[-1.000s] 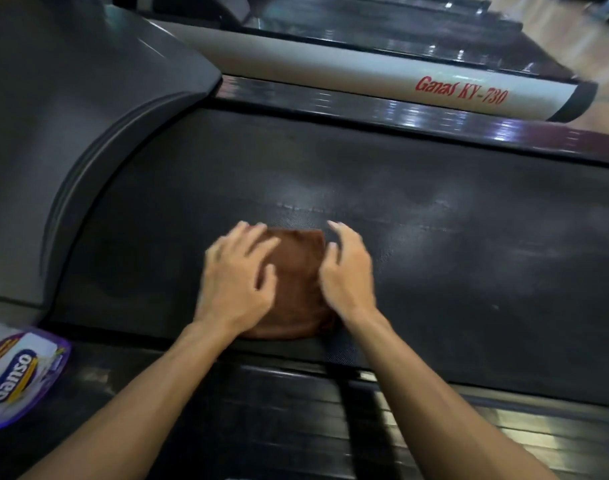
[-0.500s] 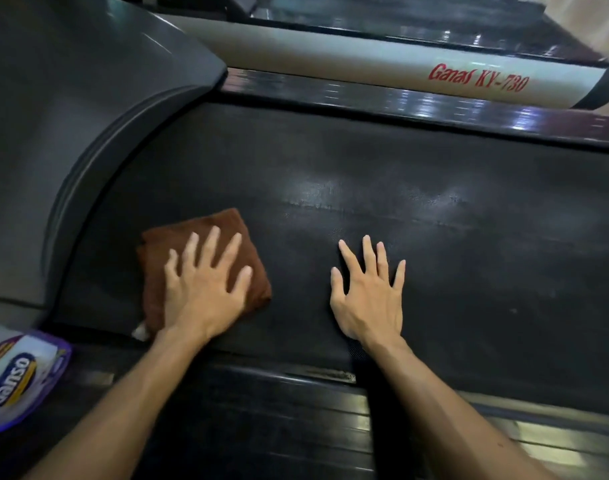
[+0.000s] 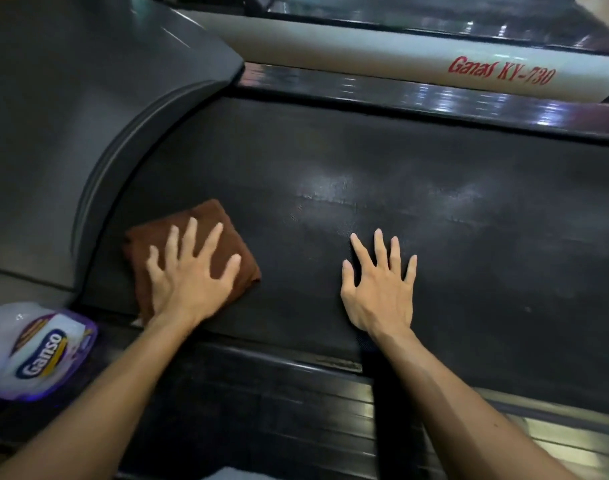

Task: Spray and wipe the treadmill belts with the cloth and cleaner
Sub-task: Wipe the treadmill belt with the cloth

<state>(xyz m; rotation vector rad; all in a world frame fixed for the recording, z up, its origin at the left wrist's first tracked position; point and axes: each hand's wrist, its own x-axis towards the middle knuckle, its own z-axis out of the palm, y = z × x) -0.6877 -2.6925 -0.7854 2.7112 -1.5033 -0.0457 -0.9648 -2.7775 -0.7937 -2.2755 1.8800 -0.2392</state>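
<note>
A folded brown cloth (image 3: 223,221) lies on the black treadmill belt (image 3: 469,254), near the curved grey motor cover. My left hand (image 3: 188,275) presses flat on the cloth with spread, straight fingers. To its right, my right hand (image 3: 379,289) rests flat on the bare belt, fingers spread, apart from the cloth. A shiny damp patch (image 3: 334,185) shows on the belt beyond the hands. No spray bottle is in view.
The grey motor cover (image 3: 71,133) rises at the left. A white and purple package marked Ganso (image 3: 36,351) lies at the lower left on the near side rail (image 3: 261,393). A neighbouring treadmill's white rail, lettered Ganas KY-730 (image 3: 500,72), runs along the back.
Both hands were on the cloth at mid-belt. My left hand slid the cloth left towards the motor cover, and my right hand came off it onto the bare belt.
</note>
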